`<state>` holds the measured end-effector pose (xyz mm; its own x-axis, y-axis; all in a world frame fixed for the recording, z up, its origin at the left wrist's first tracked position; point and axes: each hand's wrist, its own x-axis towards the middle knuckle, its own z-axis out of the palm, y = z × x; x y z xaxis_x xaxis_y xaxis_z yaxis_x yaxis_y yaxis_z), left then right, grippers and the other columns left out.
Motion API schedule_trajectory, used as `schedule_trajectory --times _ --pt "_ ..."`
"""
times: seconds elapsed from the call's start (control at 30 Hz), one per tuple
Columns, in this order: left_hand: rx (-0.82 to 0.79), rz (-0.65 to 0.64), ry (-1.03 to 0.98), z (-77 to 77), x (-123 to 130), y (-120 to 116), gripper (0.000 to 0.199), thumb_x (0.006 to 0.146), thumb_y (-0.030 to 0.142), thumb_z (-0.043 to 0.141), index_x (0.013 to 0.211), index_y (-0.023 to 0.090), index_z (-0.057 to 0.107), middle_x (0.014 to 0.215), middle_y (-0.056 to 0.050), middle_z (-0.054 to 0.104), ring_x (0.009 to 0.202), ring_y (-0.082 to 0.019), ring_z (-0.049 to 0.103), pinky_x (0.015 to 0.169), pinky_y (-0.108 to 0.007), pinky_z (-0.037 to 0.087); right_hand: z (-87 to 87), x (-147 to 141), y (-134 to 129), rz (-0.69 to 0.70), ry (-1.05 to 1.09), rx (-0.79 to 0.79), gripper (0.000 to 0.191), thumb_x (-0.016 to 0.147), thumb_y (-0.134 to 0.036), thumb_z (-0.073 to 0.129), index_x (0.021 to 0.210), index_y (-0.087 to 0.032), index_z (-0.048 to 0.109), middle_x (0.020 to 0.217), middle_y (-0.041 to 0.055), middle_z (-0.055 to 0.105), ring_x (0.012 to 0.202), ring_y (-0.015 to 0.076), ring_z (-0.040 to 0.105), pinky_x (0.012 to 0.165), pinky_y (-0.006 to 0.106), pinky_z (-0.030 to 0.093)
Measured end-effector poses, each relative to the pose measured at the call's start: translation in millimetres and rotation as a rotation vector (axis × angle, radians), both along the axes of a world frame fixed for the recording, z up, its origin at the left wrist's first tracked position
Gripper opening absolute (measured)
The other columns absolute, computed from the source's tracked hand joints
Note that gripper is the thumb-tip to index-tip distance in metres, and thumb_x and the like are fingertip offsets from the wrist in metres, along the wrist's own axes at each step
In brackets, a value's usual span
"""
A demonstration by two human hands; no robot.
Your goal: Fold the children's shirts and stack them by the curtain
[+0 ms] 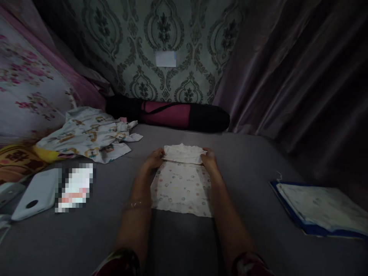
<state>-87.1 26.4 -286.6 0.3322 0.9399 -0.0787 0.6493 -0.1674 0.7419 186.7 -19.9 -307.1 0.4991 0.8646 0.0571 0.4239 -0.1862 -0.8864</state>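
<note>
A small white garment (181, 188) with a scattered print lies flat on the grey bed sheet (184, 245) in front of me. Its far part is folded over toward me into a plain white band. My left hand (155, 158) is closed on the left end of that band, thumb and fingers pinching the cloth. At the opposite end, my right hand (209, 158) grips the band's right corner in the same way. The print shows on the part between my forearms. Where the fingertips tuck under the cloth, they are partly hidden.
Rumpled printed clothes (92, 134) lie at the left, near a white device (37, 195) and a blurred-out item (75, 188). On the right, folded printed cloth (324, 205) rests on a blue flat piece (287, 205). A black and magenta long bag (169, 115) runs along the wall.
</note>
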Motion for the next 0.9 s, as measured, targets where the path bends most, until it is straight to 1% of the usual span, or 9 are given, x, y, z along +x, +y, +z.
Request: schedule_trajectory --times 0.1,0.2,0.3,0.4,0.5,0.6,0.7,0.8,0.9 --pt "-0.011 -0.002 -0.004 -0.9 0.1 -1.3 0.027 0.063 0.011 0.058 0.088 0.02 0.055 0.062 0.005 0.053 0.057 -0.012 0.05 0.052 -0.021 0.037 1.7 3.3 -2.1 0.04 -0.221 -0.011 0.04 0.075 -0.014 0.049 0.112 -0.015 0.064 0.089 0.0052 0.067 0.082 0.0168 0.063 0.078 0.026 0.05" --pt "-0.013 0.019 -0.041 -0.7 1.5 -2.9 0.022 0.058 0.014 0.06 0.079 0.02 0.057 0.061 0.006 0.051 0.057 -0.012 0.049 0.052 -0.02 0.037 5.4 2.7 -5.9 0.07 -0.328 0.024 0.04 0.08 -0.014 0.046 0.116 -0.016 0.063 0.103 0.008 0.068 0.096 0.0188 0.062 0.088 0.028 0.046" --pt "-0.041 0.02 -0.076 2.6 1.2 -5.3 0.02 0.057 0.024 0.067 0.076 0.019 0.06 0.059 0.005 0.053 0.056 -0.013 0.05 0.05 -0.022 0.038 7.0 0.7 -10.9 0.081 -0.372 0.031 0.043 0.084 -0.013 0.042 0.122 -0.017 0.061 0.107 0.0101 0.067 0.1 0.0212 0.061 0.089 0.031 0.045" --pt "-0.077 0.031 -0.112 7.1 0.2 -6.1 0.026 0.058 0.039 0.072 0.072 0.019 0.064 0.059 0.001 0.058 0.057 -0.016 0.054 0.05 -0.023 0.039 6.3 -2.2 -15.0 0.059 -0.394 -0.032 0.045 0.084 -0.011 0.041 0.125 -0.017 0.06 0.105 0.0121 0.068 0.1 0.0236 0.061 0.088 0.033 0.045" --pt "0.026 0.091 -0.057 6.9 1.6 -3.0 0.024 0.069 0.042 0.065 0.07 0.018 0.066 0.062 -0.003 0.062 0.063 -0.019 0.058 0.057 -0.026 0.043 6.7 -5.7 -16.8 0.033 -0.418 -0.087 0.047 0.085 -0.01 0.042 0.129 -0.014 0.057 0.109 0.015 0.066 0.103 0.0254 0.061 0.089 0.034 0.044" --pt "0.283 0.134 0.066 -2.2 9.3 1.2 0.024 0.082 0.032 0.051 0.087 0.017 0.069 0.085 -0.009 0.068 0.083 -0.023 0.063 0.075 -0.032 0.048 9.0 -8.9 -17.0 0.032 -0.396 -0.082 0.05 0.083 -0.011 0.047 0.132 -0.014 0.054 0.116 0.0159 0.063 0.106 0.0256 0.058 0.092 0.034 0.044" --pt "0.44 0.032 0.07 -18.3 24.6 2.2 0.035 0.091 0.025 0.037 0.112 0.017 0.064 0.119 -0.012 0.064 0.112 -0.021 0.058 0.097 -0.034 0.043 9.8 -11.3 -16.7 0.094 -0.358 -0.023 0.054 0.081 -0.008 0.047 0.133 -0.017 0.054 0.122 0.0131 0.059 0.11 0.024 0.054 0.096 0.033 0.042" --pt "0.427 -0.036 0.167 -32.0 41.1 0.2 0.042 0.096 0.029 0.032 0.131 0.017 0.053 0.141 -0.012 0.05 0.134 -0.022 0.041 0.112 -0.039 0.029 5.9 -13.0 -15.9 0.123 -0.397 0.034 0.055 0.078 -0.003 0.04 0.13 -0.014 0.056 0.124 0.0112 0.058 0.115 0.0213 0.05 0.102 0.032 0.037" --pt "0.355 -0.029 0.337 -35.7 50.0 -2.5 0.051 0.098 0.038 0.029 0.141 0.013 0.042 0.151 -0.015 0.037 0.143 -0.028 0.026 0.115 -0.046 0.02 -1.6 -13.7 -15.8 0.092 -0.44 0.081 0.054 0.079 -0.002 0.035 0.127 -0.014 0.057 0.123 0.0096 0.058 0.116 0.0197 0.047 0.103 0.032 0.035"
